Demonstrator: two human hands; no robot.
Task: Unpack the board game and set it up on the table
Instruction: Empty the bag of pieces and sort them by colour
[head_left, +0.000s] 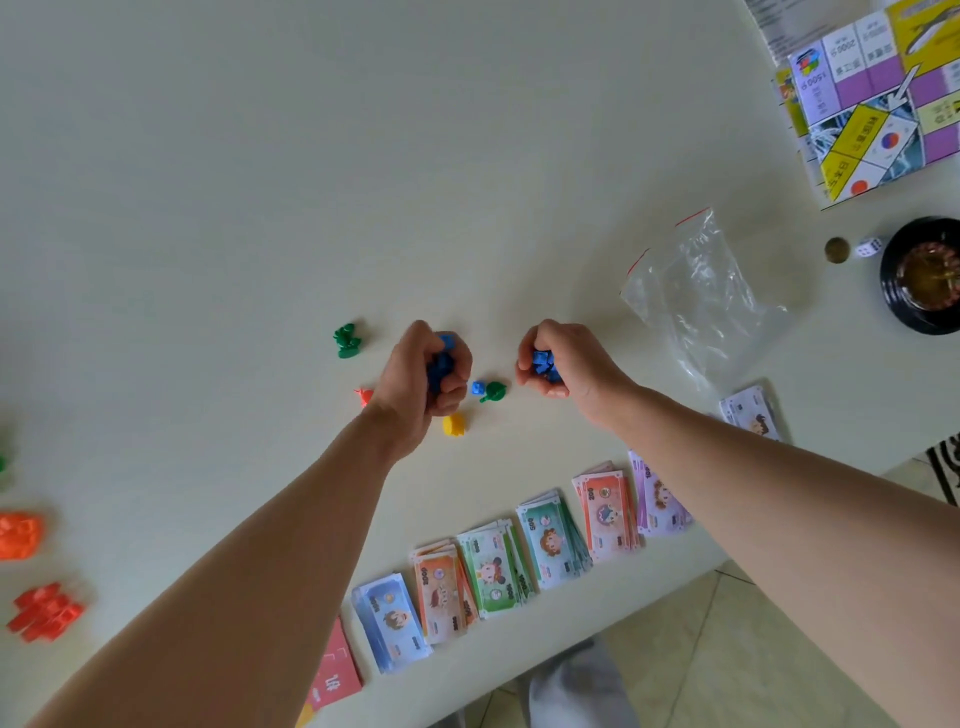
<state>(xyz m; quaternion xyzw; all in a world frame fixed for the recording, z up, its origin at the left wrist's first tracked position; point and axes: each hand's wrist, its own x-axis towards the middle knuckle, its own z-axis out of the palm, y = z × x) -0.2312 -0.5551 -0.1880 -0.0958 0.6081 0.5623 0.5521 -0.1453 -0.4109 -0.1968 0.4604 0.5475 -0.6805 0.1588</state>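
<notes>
Both hands hover over the middle of the white table (260, 182). My left hand (415, 384) grips a clump of small blue plastic pieces (441, 364). My right hand (563, 361) holds more blue pieces (543, 364) in its curled fingers. Between and around the hands lie loose pieces: one blue piece (478, 387), a green token (493, 392), a yellow token (454, 424), a red token (364, 396) and a green pair (347, 340). The folded game board (878, 104) lies at the far right corner.
Several stacks of play money (519, 556) line the near table edge, with a red card (337, 670) at their left. An empty zip bag (696, 301) lies to the right. A roulette wheel (924, 275), a die (867, 247), a coin (836, 250) sit right; orange pieces (21, 535) and red pieces (47, 613) left.
</notes>
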